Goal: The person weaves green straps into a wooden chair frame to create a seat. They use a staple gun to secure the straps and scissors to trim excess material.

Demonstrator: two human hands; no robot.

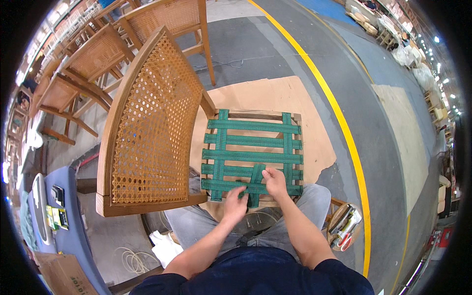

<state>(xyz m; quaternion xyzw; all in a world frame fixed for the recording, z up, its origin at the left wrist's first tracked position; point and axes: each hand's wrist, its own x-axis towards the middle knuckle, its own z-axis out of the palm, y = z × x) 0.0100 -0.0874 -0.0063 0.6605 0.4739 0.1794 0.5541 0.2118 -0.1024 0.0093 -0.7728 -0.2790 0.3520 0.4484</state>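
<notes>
A wooden chair with a woven cane back (152, 123) lies in front of me, its seat frame (250, 112) strung with green webbing straps (253, 156). Several straps run across, and two long ones cross them near the sides. Between these, a further green strap (256, 178) is threaded among the nearest cross straps. My right hand (276, 183) pinches its upper end. At the near edge of the seat, my left hand (235, 204) is curled beside that strap's lower part. A bit of dark green shows at its fingertips, too small to make out.
Other cane-backed chairs (96, 51) stand at the far left. Brown cardboard (314, 132) lies under the chair. To my right, a round stool (345, 227) carries red-handled scissors (344, 242) and other tools. A blue padded surface (69, 211) is at my left.
</notes>
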